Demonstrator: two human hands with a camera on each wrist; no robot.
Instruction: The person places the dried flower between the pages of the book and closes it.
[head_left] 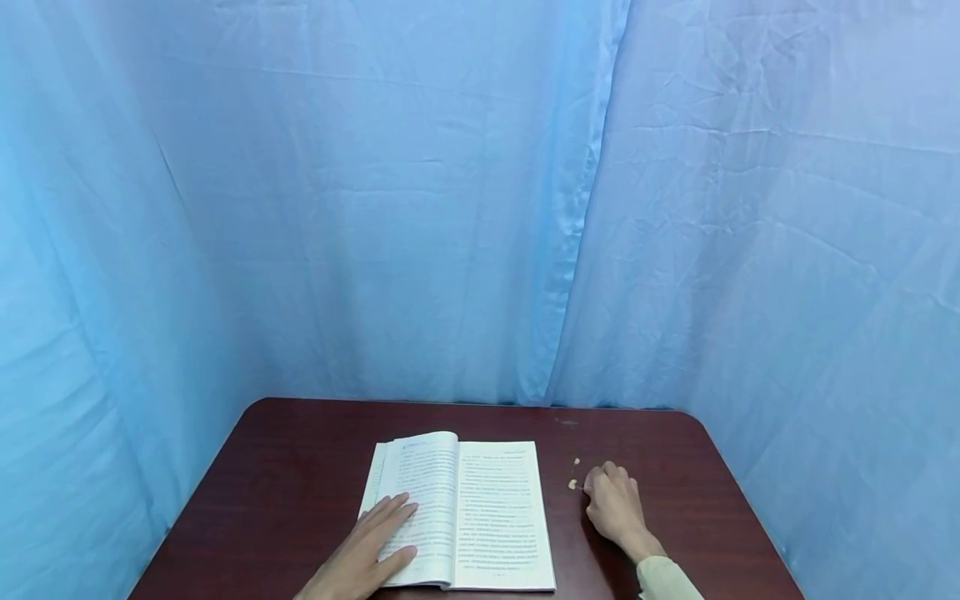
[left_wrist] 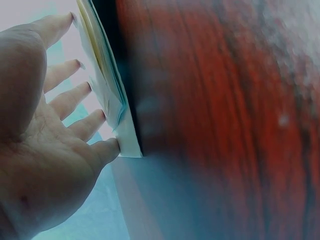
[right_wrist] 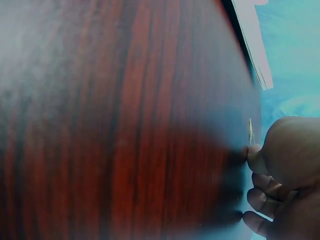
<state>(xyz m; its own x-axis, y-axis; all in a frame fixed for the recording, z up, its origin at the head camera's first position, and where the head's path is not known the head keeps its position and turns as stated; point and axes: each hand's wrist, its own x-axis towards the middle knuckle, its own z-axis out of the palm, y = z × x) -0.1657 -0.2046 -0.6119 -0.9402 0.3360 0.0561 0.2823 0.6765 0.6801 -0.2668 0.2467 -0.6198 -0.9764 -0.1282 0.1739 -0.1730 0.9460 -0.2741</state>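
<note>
An open book (head_left: 498, 517) lies on the dark red-brown table, its left-hand pages bulging up toward the spine. My left hand (head_left: 365, 552) rests on the left page with fingers spread; in the left wrist view its fingertips touch the paper of the book (left_wrist: 95, 60). To the right of the book, my right hand (head_left: 617, 506) is low at the tabletop with curled fingers. Thumb and fingers pinch the near end of a thin sprig-like piece (head_left: 573, 484) with small pale yellow and pinkish tips. In the right wrist view this piece (right_wrist: 251, 130) juts out beyond the thumb.
The table (head_left: 262, 500) has rounded far corners. Blue curtains (head_left: 420, 208) hang behind it and along both sides. A small dark mark (head_left: 567, 422) shows near the table's far edge.
</note>
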